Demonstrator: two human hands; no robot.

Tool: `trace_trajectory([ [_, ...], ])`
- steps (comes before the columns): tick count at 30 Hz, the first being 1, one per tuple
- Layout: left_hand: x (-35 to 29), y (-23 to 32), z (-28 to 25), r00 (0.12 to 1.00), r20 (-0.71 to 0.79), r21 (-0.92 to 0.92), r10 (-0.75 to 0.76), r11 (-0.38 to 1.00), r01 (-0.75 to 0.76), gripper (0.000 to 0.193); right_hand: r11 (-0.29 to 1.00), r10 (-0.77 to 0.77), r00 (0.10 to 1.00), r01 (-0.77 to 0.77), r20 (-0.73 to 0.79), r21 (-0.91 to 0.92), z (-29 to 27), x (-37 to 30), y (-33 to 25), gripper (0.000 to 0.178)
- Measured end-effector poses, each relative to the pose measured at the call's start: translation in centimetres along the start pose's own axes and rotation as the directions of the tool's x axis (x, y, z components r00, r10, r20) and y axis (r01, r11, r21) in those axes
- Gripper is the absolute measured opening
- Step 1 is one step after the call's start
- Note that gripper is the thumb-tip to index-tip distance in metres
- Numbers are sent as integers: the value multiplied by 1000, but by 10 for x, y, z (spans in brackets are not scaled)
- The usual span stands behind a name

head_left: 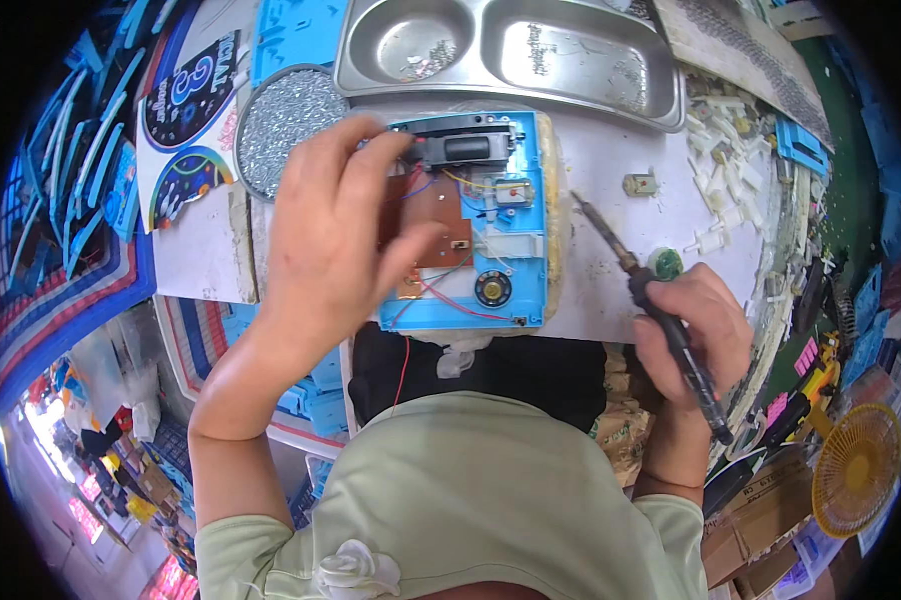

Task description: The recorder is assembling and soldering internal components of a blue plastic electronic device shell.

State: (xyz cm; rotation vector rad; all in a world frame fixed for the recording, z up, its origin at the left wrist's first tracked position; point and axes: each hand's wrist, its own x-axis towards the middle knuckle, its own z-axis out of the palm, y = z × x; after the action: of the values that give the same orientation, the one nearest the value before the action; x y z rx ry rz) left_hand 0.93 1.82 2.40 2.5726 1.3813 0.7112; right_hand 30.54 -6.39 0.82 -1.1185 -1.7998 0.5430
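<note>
Blue casing (528, 285): lies on the white worktop (601, 315), directly in front of the person, interior facing up. All positions below are relative to this casing.

Left hand (336, 215): over the left part of the casing, fingers half bent, thumb spread apart from them. The fingertips are at the left end of the black mechanism (471, 149) along the casing's far side; whether they grip anything cannot be told. The thumb is over the brown circuit board (436, 225) inside the casing.

Right hand (701, 320): to the right of the casing, fingers closed around the handle of the soldering iron (639, 280). The iron slants toward the casing; its tip is just beside the right edge.

Casing contents: a small motor (514, 193) near the right wall, a round speaker (493, 289) toward the near right corner, and red, blue and yellow wires.

Surroundings: a steel tray (476, 85) beyond the casing; small metal parts (291, 115) in a round dish to the far left; white plastic parts (728, 170) well to the right.
</note>
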Motion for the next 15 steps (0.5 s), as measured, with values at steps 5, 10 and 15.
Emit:
trace_trajectory([
  [5, -15, -10, -31, 953, 299, 126, -40, 992, 3, 17, 1000, 4, 1000, -4, -16, 0, 3, 1, 5, 33],
  [10, 3, -11, -7, 995, -37, -188, 92, 977, -97, 13, 999, -7, 999, 10, -54, 45, 10, 10, -4, 34],
  [15, -2, -2, 28, 979, 20, -674, -203, 720, 163, 8, 943, 213, 971, -175, -107, 284, 47, 25, -19, 41],
])
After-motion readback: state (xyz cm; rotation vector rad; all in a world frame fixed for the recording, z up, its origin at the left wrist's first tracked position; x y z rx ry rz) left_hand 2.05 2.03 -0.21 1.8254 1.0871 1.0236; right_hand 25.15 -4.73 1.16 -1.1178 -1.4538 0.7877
